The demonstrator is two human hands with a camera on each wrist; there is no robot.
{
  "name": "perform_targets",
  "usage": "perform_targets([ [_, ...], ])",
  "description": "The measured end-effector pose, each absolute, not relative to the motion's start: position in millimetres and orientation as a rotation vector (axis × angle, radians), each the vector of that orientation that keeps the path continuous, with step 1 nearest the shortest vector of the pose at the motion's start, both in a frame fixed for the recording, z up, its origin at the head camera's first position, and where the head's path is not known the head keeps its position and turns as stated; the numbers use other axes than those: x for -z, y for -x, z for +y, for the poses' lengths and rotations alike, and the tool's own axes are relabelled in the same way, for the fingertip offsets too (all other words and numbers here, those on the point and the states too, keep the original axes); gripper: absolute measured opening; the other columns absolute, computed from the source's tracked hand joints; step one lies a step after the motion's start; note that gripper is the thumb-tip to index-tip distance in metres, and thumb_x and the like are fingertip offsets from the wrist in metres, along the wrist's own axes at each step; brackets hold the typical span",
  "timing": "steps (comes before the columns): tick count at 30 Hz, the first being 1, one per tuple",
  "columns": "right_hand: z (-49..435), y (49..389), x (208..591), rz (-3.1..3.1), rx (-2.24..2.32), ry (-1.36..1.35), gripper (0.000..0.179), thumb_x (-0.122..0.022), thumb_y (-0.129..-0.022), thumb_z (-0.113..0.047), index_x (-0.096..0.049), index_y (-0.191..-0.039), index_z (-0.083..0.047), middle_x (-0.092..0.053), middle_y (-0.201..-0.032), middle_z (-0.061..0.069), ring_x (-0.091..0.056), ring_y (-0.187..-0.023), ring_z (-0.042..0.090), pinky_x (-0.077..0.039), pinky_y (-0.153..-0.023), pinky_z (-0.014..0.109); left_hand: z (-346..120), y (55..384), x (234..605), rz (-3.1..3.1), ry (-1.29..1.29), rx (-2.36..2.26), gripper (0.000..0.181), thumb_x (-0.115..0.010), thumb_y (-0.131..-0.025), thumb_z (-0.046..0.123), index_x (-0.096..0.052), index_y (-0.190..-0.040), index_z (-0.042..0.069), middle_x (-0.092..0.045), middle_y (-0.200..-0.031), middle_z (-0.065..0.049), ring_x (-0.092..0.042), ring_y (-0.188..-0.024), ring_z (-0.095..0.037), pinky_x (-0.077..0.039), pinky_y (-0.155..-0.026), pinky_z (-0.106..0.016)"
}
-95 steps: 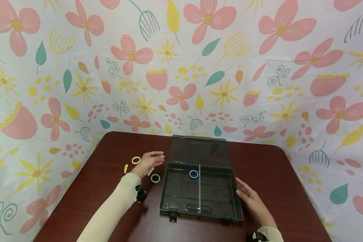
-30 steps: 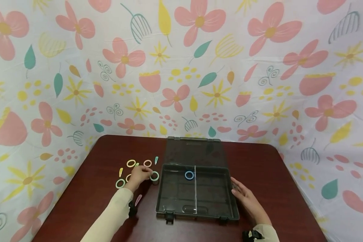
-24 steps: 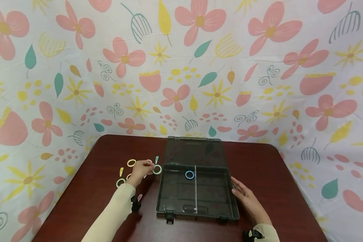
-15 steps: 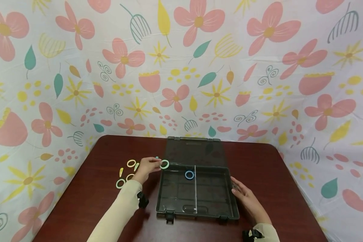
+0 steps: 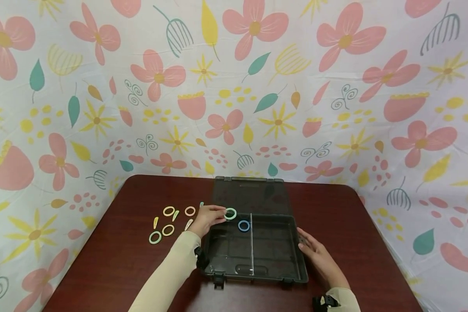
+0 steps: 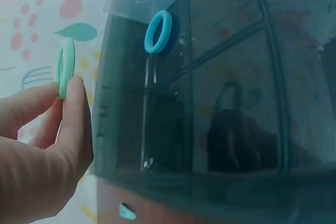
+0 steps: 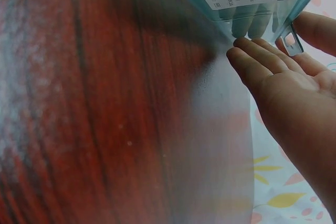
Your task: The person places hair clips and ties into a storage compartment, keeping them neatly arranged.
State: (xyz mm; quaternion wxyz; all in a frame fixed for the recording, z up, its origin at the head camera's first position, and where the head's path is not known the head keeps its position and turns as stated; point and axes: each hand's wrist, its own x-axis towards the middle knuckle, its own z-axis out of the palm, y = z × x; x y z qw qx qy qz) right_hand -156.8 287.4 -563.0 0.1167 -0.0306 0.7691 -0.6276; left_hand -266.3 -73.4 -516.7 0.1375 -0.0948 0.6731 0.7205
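Observation:
My left hand [image 5: 208, 219] pinches a mint-green hair tie [image 6: 69, 66] between thumb and fingertips, over the back left part of the clear grey plastic box [image 5: 273, 247]. In the left wrist view the hair tie stands upright, edge-on to the camera. Inside the box's left compartment, against the divider [image 5: 251, 251], lies a blue hair tie [image 6: 167, 27]. My right hand [image 5: 321, 260] holds the box's right side. In the right wrist view its fingertips rest at the box's lower edge, with a small clear tab [image 7: 292, 40] between thumb and fingers.
The box's lid [image 5: 249, 195] lies folded back behind it. Left on the dark wooden table [image 5: 121, 277] lie several hair ties, one green [image 5: 150, 237], one pink [image 5: 185, 211], and hair clips, one yellow [image 5: 155, 222], one green [image 5: 175, 215]. Floral cloth [image 5: 234, 86] stands behind.
My left hand took the mint-green hair tie from the table beside the box. It has carried it rightward over the box's left wall. The right hand has stayed at the box's side.

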Motion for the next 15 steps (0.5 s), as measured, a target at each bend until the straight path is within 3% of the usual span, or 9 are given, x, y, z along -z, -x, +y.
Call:
perform_targets([
  [2,287,157,562,2.246,1.833,0.075,0.059,-0.049,-0.102,-0.020,-0.022,-0.153,-0.011,-0.013,-0.159,0.017,-0.010,-0.145,0.036,-0.028,-0.112,0.054,-70,265,519,1.934,0.290,-2.109,0.022,-0.065,-0.088,-0.006,-0.065,-0.108,-0.013,-0.064,-0.101,-0.019,-0.069,-0.083,-0.025,-0.059,-0.077,-0.034],
  [4,287,158,562,2.242,1.830,0.067,0.059,-0.048,-0.102,-0.020,-0.021,-0.154,-0.011,-0.013,-0.159,0.017,-0.009,-0.145,0.037,-0.024,-0.112,0.058,-66,264,521,1.937,0.314,-2.122,0.021,-0.064,-0.087,-0.008,-0.064,-0.107,-0.015,-0.064,-0.102,-0.022,-0.069,-0.086,-0.028,-0.059,-0.077,-0.035],
  [15,286,158,561,2.253,1.818,0.060,0.058,-0.048,-0.102,-0.019,-0.021,-0.153,-0.010,-0.014,-0.158,0.018,-0.009,-0.144,0.038,-0.024,-0.111,0.059,-55,259,527,1.994,0.379,-2.038,0.020,-0.064,-0.085,-0.011,-0.066,-0.105,-0.016,-0.064,-0.105,-0.025,-0.067,-0.095,-0.035,-0.057,-0.083,-0.043],
])
